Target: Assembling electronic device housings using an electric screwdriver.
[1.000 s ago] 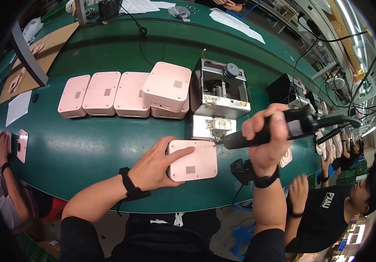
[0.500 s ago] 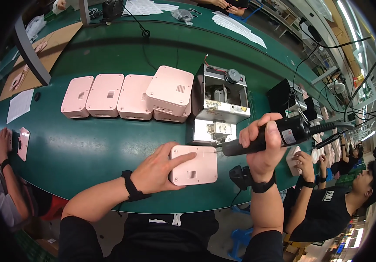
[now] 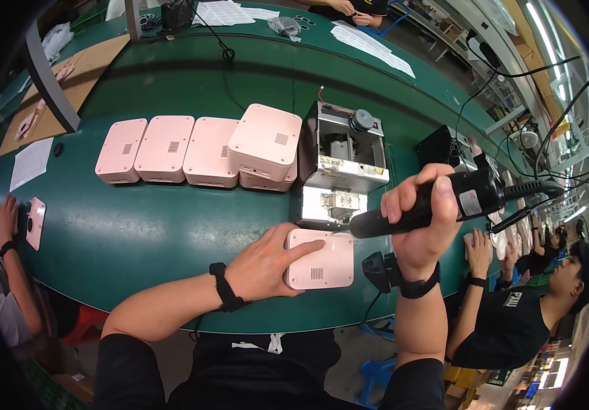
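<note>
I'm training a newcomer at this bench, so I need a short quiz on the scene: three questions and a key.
1. True or false: in the row of pale pink, rounded-corner plastic boxes, one box sits on top of another.
2. Where does the silver-and-black metal machine stand? (a) left of the row (b) right of the row (c) on top of the row
3. What does the left hand hold, and what does the right hand grip?

Key: 1. True. 2. (b). 3. Left: a separate pale pink plastic box; right: a black, cylindrical corded tool.
</note>
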Action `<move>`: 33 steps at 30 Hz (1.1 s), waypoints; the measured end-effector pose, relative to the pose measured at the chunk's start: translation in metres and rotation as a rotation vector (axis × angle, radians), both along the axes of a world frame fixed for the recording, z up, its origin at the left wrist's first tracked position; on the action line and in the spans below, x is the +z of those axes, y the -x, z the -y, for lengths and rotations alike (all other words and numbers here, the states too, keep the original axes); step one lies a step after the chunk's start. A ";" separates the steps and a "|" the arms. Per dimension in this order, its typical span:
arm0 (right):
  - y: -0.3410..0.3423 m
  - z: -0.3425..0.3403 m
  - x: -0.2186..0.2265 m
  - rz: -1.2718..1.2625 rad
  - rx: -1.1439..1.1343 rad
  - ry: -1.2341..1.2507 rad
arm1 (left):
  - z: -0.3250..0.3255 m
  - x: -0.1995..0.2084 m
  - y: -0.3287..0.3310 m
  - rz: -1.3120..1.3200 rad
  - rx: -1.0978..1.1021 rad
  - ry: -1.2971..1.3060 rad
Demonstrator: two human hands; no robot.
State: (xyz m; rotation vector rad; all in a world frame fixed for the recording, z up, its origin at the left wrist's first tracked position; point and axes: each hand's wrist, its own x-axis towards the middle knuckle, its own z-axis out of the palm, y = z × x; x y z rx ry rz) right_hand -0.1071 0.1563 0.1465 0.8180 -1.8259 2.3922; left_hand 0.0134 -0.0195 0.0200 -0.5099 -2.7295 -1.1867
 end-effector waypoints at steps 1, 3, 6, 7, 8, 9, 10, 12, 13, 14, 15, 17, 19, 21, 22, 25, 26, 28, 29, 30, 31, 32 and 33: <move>-0.002 0.000 -0.001 0.008 -0.001 0.003 | 0.001 0.000 0.000 0.003 -0.002 -0.001; -0.006 0.002 -0.004 0.025 -0.003 0.010 | 0.000 -0.001 0.000 0.008 -0.002 -0.001; -0.004 0.004 -0.017 0.035 0.013 0.009 | -0.002 0.000 0.001 0.021 0.005 -0.002; -0.004 0.005 -0.020 0.040 0.021 0.009 | -0.002 0.000 0.001 0.021 0.007 -0.003; -0.004 0.005 -0.021 0.040 0.024 0.008 | -0.001 0.000 0.001 0.024 0.004 -0.006; -0.004 0.005 -0.021 0.034 0.027 0.004 | -0.001 0.001 0.001 0.025 0.003 -0.009; -0.005 0.006 -0.022 0.028 0.030 0.000 | 0.000 0.001 0.001 0.026 0.002 -0.011; -0.005 0.006 -0.023 0.020 0.038 -0.005 | -0.001 0.000 0.001 0.027 0.005 -0.013; -0.004 0.005 -0.024 0.020 0.047 0.000 | -0.001 -0.001 0.001 0.029 0.005 -0.014; -0.004 0.004 -0.025 0.023 0.054 0.004 | -0.001 -0.001 0.000 0.034 0.002 -0.015; -0.004 0.004 -0.025 0.026 0.061 0.008 | -0.001 -0.001 0.000 0.034 0.004 -0.015; -0.005 0.005 -0.024 0.026 0.049 -0.005 | -0.001 -0.001 0.001 0.019 0.001 -0.017; -0.007 0.007 -0.019 0.023 0.022 -0.032 | -0.002 -0.001 0.001 0.009 -0.004 -0.018; -0.007 0.004 -0.003 0.003 0.017 0.020 | -0.006 -0.003 -0.001 0.003 0.006 -0.006; -0.007 0.002 0.006 -0.014 0.015 0.072 | -0.007 -0.003 -0.002 0.001 0.013 0.000; 0.002 0.004 0.006 -0.041 -0.022 0.092 | -0.016 -0.003 0.004 0.006 -0.028 -0.012; 0.008 0.007 0.001 -0.045 -0.047 0.062 | -0.018 -0.003 0.007 0.009 -0.045 -0.017; 0.010 0.008 0.001 -0.054 -0.072 0.032 | -0.024 -0.005 0.011 0.000 -0.044 -0.014; 0.008 0.006 0.002 -0.038 -0.048 0.017 | -0.026 -0.006 0.012 -0.003 -0.040 -0.012; 0.006 0.005 0.003 -0.022 -0.024 0.001 | -0.027 -0.006 0.012 -0.005 -0.035 -0.011; 0.003 0.004 0.004 -0.005 -0.001 -0.015 | -0.028 -0.007 0.013 -0.005 -0.030 -0.012; 0.000 0.003 0.004 -0.004 0.004 -0.016 | -0.028 -0.007 0.014 -0.010 -0.028 -0.020; -0.004 0.004 0.007 0.007 0.044 0.020 | -0.027 -0.008 0.015 -0.015 -0.026 -0.028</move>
